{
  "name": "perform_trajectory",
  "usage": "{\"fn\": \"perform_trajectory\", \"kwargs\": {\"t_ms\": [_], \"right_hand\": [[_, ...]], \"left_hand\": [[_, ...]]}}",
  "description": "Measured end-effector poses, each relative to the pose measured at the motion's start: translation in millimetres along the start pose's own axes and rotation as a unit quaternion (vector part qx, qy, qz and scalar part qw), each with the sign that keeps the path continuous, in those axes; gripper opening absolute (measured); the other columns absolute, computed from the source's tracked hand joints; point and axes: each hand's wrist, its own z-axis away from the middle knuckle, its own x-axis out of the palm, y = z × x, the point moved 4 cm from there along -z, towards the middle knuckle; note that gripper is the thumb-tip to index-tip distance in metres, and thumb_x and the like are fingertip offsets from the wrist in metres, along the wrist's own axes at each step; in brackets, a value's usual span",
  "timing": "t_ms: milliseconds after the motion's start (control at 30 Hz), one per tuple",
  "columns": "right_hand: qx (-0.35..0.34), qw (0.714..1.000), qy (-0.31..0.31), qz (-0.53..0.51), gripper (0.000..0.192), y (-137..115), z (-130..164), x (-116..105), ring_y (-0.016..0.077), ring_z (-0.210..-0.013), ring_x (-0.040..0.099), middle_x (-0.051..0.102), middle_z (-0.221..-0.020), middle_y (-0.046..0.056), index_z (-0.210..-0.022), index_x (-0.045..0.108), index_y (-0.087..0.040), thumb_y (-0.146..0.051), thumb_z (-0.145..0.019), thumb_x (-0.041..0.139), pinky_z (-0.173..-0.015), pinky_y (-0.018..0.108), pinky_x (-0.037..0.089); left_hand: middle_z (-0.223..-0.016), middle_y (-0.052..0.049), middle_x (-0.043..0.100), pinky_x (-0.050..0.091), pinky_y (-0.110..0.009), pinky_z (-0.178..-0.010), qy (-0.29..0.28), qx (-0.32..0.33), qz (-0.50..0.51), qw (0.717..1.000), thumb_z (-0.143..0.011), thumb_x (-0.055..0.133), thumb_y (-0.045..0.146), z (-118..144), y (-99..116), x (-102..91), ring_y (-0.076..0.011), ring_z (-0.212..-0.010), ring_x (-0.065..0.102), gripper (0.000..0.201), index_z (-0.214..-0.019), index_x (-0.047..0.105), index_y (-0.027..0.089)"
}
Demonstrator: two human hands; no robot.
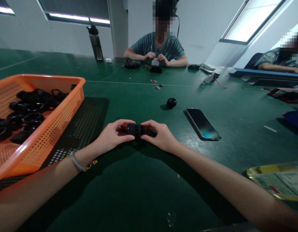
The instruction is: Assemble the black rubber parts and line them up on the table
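A black cylindrical part (136, 130) sits at the frame's centre, pinched at its left end by the person's left hand (112, 132) and at its right end by the right hand (162, 135). An orange basket (64, 112) of black parts (30, 111) fills the left side; a phone (203, 124) lies right of centre.

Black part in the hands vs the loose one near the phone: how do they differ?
Support: the held part is pinched by the left hand and right hand; the loose part sits on the green table, untouched.
Shape: the held part looks elongated left to right; the loose part looks short and rounded.
Shared: both are black.
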Motion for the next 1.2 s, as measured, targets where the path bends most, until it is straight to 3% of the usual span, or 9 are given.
{"fn": "perform_trajectory", "kwargs": {"t_ms": [500, 800, 1200], "right_hand": [[0.018, 1.0, -0.013, 0.002, 0.026, 2.2, -0.4, 1.2, 0.0128, -0.071, 0.063, 0.066, -0.084, 0.002, -0.1, 0.058, -0.016, -0.016, -0.075, 0.063, -0.068, 0.029, 0.052], [0.024, 1.0, -0.019, 0.003, 0.03, -1.7, -0.4, 3.9, 0.0138, -0.069, 0.062, 0.064, -0.08, 0.001, -0.1, 0.052, -0.017, -0.014, -0.072, 0.064, -0.068, 0.03, 0.051], [-0.018, 0.999, -0.03, -0.02, 0.028, -2.3, 1.2, 2.3, 0.0127, -0.072, 0.06, 0.062, -0.081, 0.001, -0.1, 0.052, -0.017, -0.013, -0.072, 0.058, -0.069, 0.028, 0.05]], "left_hand": [[-0.1, -0.007, 0.064, 0.05, -0.044, -0.086, -0.008, 0.017, 0.005, 1.0, -0.061, 0.071, 0.029, -0.3, -0.6, 1.7, -0.0239, -0.093, 0.062, 0.045, -0.102, 0.057, 0.016], [-0.1, -0.004, 0.053, 0.052, -0.039, -0.082, -0.018, 0.082, -0.092, 0.992, -0.069, 0.064, 0.031, 3.2, 3.5, 2.4, -0.0211, -0.092, 0.059, 0.04, -0.107, 0.061, 0.022], [-0.099, -0.004, 0.052, 0.053, -0.039, -0.082, -0.023, 0.068, -0.073, 0.995, -0.068, 0.066, 0.031, 3.6, 3.0, 2.6, -0.0206, -0.091, 0.06, 0.04, -0.106, 0.061, 0.021]]}}
